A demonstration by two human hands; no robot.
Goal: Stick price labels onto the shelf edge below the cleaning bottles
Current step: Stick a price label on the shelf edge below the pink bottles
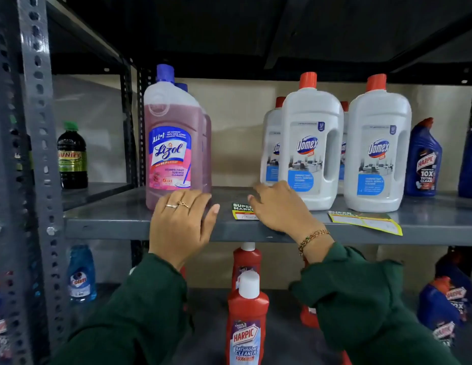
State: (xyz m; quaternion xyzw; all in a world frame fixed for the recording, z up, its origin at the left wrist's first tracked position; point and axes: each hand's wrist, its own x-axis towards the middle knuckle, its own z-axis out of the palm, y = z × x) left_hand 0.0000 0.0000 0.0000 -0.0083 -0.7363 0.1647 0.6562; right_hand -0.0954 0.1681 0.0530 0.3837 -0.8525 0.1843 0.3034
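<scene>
A pink Lizol bottle (174, 143) stands on the grey metal shelf (111, 214), with white Domex bottles (311, 151) to its right. My left hand (181, 225) rests over the shelf's front edge (103, 230) just below the Lizol bottle, fingers apart and holding nothing. My right hand (279, 206) lies on the shelf top, its fingertips touching a green and yellow price label (241, 211) that lies flat there. A strip of further yellow labels (366, 222) lies on the shelf below the right Domex bottle (377, 151), hanging slightly over the edge.
Blue Harpic bottles (423, 159) stand at the far right. A dark bottle with a green cap (71, 156) sits in the left bay. Red Harpic bottles (246, 320) and a blue Colin bottle (81, 275) fill the lower shelf. A perforated steel upright (37, 127) rises at left.
</scene>
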